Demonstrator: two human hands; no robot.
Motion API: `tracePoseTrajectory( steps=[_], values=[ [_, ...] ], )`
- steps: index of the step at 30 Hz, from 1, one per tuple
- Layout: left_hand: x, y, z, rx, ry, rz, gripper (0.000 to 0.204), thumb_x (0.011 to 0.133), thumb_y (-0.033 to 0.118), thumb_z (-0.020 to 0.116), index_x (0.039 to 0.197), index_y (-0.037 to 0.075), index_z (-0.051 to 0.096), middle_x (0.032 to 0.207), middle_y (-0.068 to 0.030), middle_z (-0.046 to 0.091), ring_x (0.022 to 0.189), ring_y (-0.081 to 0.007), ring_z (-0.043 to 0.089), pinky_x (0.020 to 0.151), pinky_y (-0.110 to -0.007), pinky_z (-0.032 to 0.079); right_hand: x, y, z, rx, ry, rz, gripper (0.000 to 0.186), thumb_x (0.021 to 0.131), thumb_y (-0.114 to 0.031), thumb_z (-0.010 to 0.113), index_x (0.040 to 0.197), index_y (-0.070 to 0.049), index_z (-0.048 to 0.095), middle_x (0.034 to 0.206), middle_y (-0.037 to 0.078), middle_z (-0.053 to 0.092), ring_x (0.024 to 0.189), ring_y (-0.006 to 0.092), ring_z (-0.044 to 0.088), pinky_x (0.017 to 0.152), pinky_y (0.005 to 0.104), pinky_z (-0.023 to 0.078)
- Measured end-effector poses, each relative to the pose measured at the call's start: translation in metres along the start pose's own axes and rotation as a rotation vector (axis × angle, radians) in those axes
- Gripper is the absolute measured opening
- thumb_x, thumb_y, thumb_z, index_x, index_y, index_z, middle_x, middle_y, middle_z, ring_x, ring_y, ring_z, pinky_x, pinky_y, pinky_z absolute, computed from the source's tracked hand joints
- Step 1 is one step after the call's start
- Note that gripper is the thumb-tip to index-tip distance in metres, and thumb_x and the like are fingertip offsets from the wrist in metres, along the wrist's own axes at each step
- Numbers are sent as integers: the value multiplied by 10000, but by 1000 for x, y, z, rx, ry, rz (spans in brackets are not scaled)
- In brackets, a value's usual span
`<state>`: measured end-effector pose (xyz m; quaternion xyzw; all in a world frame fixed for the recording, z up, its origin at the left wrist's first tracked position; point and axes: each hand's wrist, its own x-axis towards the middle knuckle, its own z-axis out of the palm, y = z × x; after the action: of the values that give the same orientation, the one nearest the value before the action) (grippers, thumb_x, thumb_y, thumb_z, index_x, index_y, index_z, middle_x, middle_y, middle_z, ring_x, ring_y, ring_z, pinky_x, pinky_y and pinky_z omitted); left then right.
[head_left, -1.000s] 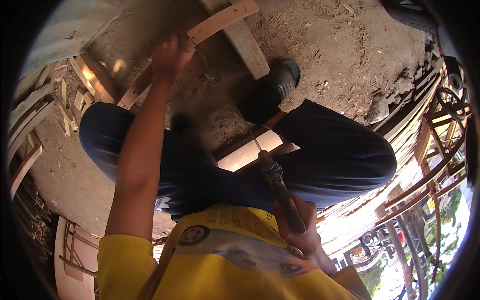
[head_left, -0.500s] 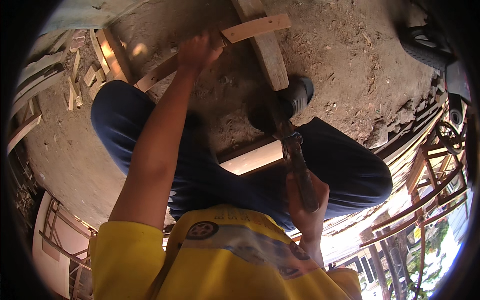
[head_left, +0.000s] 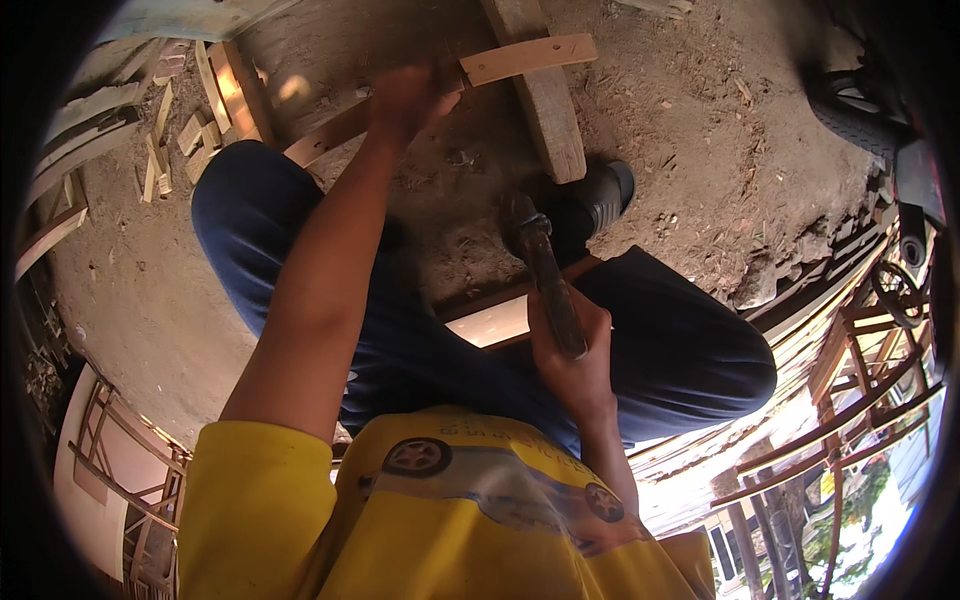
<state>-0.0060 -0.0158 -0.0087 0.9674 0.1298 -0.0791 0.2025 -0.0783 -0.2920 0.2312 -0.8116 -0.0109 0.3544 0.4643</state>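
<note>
My left hand (head_left: pixel 412 102) is closed round a long wooden slat (head_left: pixel 530 58) with small holes near its right end. That end of the slat lies across a thick wooden beam (head_left: pixel 548 115) on the ground. The slat's left part (head_left: pixel 328 135) runs down toward my left knee. In my right hand (head_left: pixel 572 345) is a hammer (head_left: pixel 545 265), gripped by its dark handle, between my legs. Its dark head (head_left: pixel 520 212) points away from me, apart from the slat, and its exact shape is hard to make out against my shoe.
My dark shoe (head_left: pixel 605 195) is close to the beam's near end. Wood offcuts (head_left: pixel 160 150) and an upright-looking plank (head_left: pixel 240 90) lie at the far left. A pale board (head_left: pixel 490 325) is under my legs. A tyre (head_left: pixel 850 115) and wooden frames (head_left: pixel 870 370) stand at the right.
My right hand has moved left and away from me with the hammer. My left hand keeps its grip on the slat; the view has shifted slightly.
</note>
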Motion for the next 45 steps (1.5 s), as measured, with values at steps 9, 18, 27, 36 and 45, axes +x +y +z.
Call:
tracePoseTrajectory(
  steps=[9,18,27,36,45],
  values=[
    [1,2,4,87,45,-37,558,752,555,655,997,57,596,771,-156,673,751,-337,683,662,-454,549,32,-5,27,32,1,-89,172,880,-80,618,758,14,541,567,-8,443,565,26,364,467,268,308],
    [-4,1,3,117,100,-58,601,761,552,657,1092,57,583,813,-160,679,774,-334,681,658,-445,550,-14,-13,5,-18,10,32,118,871,-67,585,809,33,581,566,71,545,513,79,454,472,295,365],
    [-6,0,9,172,45,-100,608,758,543,666,1122,68,562,892,-173,662,821,-339,667,687,-444,541,-67,6,-20,-201,70,51,106,862,-63,594,823,29,630,606,110,580,551,150,591,518,297,455],
    [-3,-3,12,215,153,-3,617,743,542,678,1112,61,566,806,-156,670,753,-336,679,638,-448,548,-55,-5,-6,-109,105,56,150,887,-58,600,766,26,570,555,-3,503,549,18,429,454,249,336],
    [-3,6,-1,121,37,-79,587,738,534,675,1076,62,588,797,-150,681,757,-333,684,644,-462,547,-14,-5,6,-34,54,-51,159,884,-55,603,753,24,561,551,0,464,539,25,398,446,257,321]
  ],
)
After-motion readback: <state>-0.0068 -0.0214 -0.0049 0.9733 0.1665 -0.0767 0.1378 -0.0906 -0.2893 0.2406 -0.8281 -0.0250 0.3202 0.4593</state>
